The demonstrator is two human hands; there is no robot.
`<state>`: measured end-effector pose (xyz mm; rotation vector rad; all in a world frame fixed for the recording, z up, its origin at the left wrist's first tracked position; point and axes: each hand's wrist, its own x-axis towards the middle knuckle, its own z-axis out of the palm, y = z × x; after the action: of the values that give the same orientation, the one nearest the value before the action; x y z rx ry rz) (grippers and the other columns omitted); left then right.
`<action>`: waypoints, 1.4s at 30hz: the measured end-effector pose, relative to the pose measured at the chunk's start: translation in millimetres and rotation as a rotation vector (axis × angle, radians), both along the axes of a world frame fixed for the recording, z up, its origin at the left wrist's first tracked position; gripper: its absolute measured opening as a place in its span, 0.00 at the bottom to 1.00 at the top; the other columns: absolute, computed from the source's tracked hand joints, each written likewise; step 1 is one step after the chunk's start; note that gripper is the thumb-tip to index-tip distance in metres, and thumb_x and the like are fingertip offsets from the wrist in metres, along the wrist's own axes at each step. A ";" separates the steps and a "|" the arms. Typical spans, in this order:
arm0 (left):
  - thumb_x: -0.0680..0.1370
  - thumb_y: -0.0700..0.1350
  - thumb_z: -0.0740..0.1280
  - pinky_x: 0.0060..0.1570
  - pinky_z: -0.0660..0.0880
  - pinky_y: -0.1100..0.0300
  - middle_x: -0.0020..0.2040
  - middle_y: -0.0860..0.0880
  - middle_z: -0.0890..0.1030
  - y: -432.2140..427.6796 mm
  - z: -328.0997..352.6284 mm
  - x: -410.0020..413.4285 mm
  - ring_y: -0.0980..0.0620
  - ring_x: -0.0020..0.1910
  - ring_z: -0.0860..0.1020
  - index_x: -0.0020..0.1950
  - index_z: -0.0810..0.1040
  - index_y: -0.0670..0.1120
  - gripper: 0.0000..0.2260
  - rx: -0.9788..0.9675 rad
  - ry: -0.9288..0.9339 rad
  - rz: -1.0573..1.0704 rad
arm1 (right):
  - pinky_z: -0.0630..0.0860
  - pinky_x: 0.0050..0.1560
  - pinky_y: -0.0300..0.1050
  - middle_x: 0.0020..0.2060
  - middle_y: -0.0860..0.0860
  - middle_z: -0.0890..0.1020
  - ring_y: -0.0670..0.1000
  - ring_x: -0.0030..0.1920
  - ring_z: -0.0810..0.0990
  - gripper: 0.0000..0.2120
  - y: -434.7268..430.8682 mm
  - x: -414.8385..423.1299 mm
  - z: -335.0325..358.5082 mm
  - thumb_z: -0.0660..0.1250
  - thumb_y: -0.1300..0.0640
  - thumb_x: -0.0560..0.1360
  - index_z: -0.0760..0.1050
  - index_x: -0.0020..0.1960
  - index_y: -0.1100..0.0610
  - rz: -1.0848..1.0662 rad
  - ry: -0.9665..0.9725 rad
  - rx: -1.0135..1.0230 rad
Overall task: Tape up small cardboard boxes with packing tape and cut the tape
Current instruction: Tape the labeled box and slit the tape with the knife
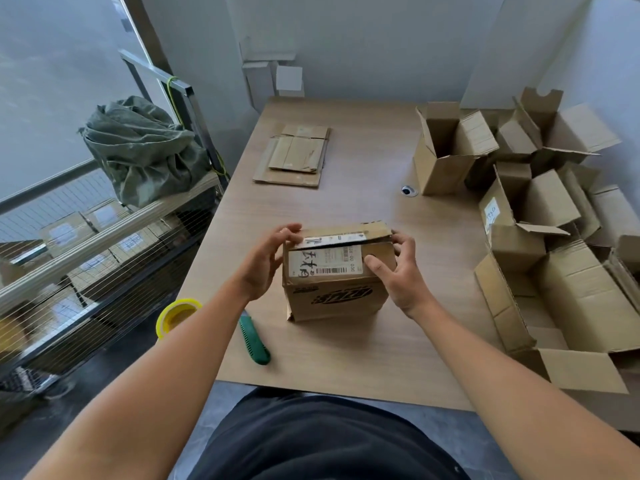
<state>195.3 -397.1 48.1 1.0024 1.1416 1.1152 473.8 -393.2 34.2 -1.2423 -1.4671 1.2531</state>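
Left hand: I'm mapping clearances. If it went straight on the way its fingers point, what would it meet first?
The cardboard box: the left hand points right and away, its fingertips at the box's top left edge, so nothing lies between.

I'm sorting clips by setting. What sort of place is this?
Probably a packing or shipping room. The left hand and right hand hold a labelled cardboard box on a table, open boxes are piled at the right, a tape roll and cutter lie nearby, and a wire cart holds labelled parcels.
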 end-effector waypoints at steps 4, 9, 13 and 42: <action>0.71 0.53 0.74 0.51 0.80 0.59 0.68 0.56 0.71 -28.8 -18.1 12.2 0.51 0.63 0.77 0.46 0.76 0.49 0.12 0.090 0.189 0.054 | 0.66 0.73 0.52 0.67 0.48 0.63 0.51 0.71 0.66 0.40 -2.1 6.1 -0.4 0.73 0.54 0.75 0.53 0.79 0.43 0.019 -0.207 0.111; 0.74 0.42 0.74 0.55 0.81 0.42 0.72 0.48 0.68 -53.2 -29.0 29.9 0.44 0.63 0.79 0.71 0.61 0.54 0.32 -0.108 -0.050 0.198 | 0.64 0.75 0.55 0.62 0.50 0.60 0.47 0.64 0.63 0.17 -2.7 8.7 2.9 0.66 0.52 0.80 0.74 0.68 0.44 0.041 -0.346 0.120; 0.68 0.49 0.80 0.56 0.80 0.43 0.67 0.39 0.78 -59.2 -41.9 33.3 0.37 0.61 0.81 0.82 0.51 0.51 0.51 -0.395 -0.290 0.184 | 0.71 0.72 0.50 0.67 0.56 0.65 0.48 0.66 0.71 0.13 -14.6 -2.2 4.9 0.62 0.56 0.84 0.80 0.59 0.41 -0.108 0.065 -0.146; 0.72 0.58 0.61 0.68 0.66 0.53 0.67 0.44 0.75 -100.0 -71.9 -116.6 0.45 0.69 0.70 0.68 0.74 0.45 0.29 -0.253 0.879 0.235 | 0.29 0.77 0.56 0.79 0.50 0.32 0.53 0.79 0.30 0.29 -34.1 -71.1 -28.6 0.34 0.34 0.81 0.31 0.79 0.39 0.207 -1.373 0.054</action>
<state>78.7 -497.1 -23.8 1.2087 2.0884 0.6616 402.6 -427.3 5.6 -2.0933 -2.5549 0.3166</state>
